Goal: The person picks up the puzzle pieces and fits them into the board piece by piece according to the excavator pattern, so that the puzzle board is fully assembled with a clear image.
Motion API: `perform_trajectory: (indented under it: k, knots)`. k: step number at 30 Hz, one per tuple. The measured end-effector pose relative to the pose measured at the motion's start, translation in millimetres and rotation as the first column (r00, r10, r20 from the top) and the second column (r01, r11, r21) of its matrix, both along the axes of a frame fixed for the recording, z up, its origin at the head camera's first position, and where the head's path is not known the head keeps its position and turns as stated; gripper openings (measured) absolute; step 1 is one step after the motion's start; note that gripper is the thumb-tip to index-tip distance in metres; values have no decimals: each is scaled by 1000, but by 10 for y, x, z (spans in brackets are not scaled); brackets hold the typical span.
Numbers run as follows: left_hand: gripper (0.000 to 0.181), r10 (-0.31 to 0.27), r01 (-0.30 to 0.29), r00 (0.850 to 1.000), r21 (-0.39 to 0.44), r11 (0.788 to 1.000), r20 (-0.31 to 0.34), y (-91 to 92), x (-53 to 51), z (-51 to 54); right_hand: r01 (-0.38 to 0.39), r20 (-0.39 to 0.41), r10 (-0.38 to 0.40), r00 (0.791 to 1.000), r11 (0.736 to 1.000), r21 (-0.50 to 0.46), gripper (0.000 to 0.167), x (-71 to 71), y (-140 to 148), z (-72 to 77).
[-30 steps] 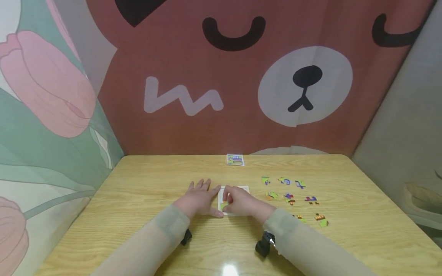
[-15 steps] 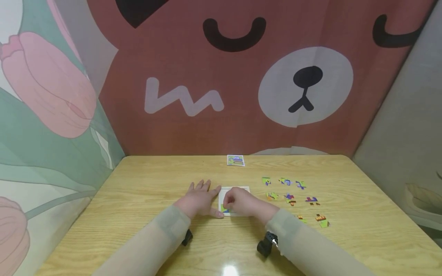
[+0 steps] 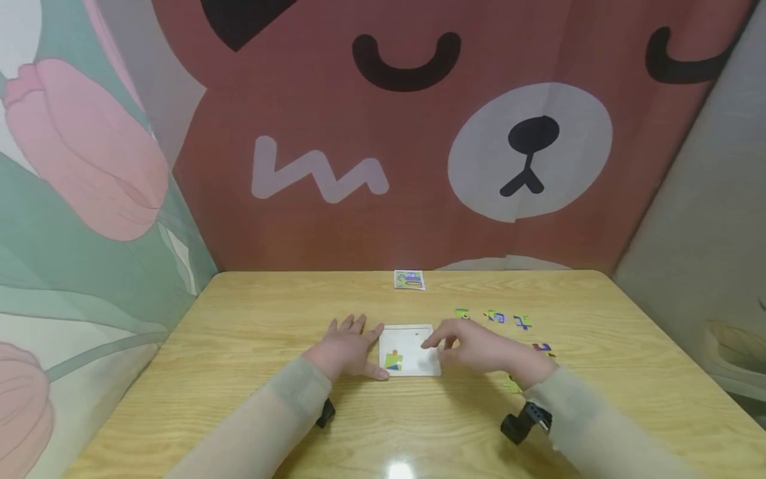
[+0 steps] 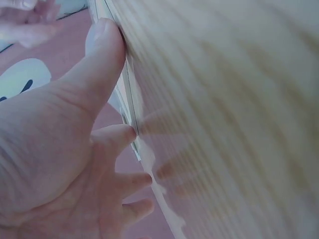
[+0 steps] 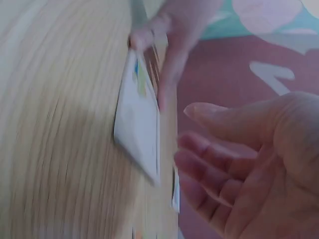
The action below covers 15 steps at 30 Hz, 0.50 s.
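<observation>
A white puzzle tray (image 3: pixel 415 356) lies flat on the table with one green puzzle piece (image 3: pixel 393 362) in its near left corner. My left hand (image 3: pixel 344 347) is spread at the tray's left side, its thumb and index finger touching the border. In the left wrist view the thumb (image 4: pixel 107 55) lies along that edge. My right hand (image 3: pixel 475 342) hovers over the tray's right side, fingers loosely bent. The right wrist view shows the right hand (image 5: pixel 254 154) with nothing between thumb and fingers, apart from the tray.
Right of the tray lie several loose puzzle pieces (image 3: pixel 522 322), some hidden behind the right hand and forearm. A small picture card (image 3: pixel 409 279) lies near the table's back edge. Behind the wooden table (image 3: pixel 257 306) hangs a printed curtain (image 3: pixel 299 226).
My right hand has let go of the green piece at the tray's near left corner and moved right, uncovering the piece and most of the tray. The left hand stays in place.
</observation>
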<state>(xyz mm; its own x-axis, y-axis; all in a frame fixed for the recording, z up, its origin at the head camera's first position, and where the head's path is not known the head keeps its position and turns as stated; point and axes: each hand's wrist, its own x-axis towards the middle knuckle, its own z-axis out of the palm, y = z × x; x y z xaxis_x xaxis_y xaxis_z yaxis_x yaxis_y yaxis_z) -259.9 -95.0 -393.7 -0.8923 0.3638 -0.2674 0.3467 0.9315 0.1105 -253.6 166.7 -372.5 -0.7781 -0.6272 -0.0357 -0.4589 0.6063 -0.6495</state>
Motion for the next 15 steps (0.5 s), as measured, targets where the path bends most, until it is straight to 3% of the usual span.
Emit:
perform_trajectory:
  k: [4,10,15]
  knots:
    - [99,9,-9,1000,-3,1000,0,-38,-1,-21,-46,-38,47,998,999,11,31,45,104,-84]
    - [99,0,0,1000,5,1000,-2,-57,-16,-38,-164,-158,180,971,981,108,50,139,-161,-275]
    - [100,-17,17,1000,3,1000,-13,-19,-20,-47,-172,-202,206,957,970,174,51,213,-328,-307]
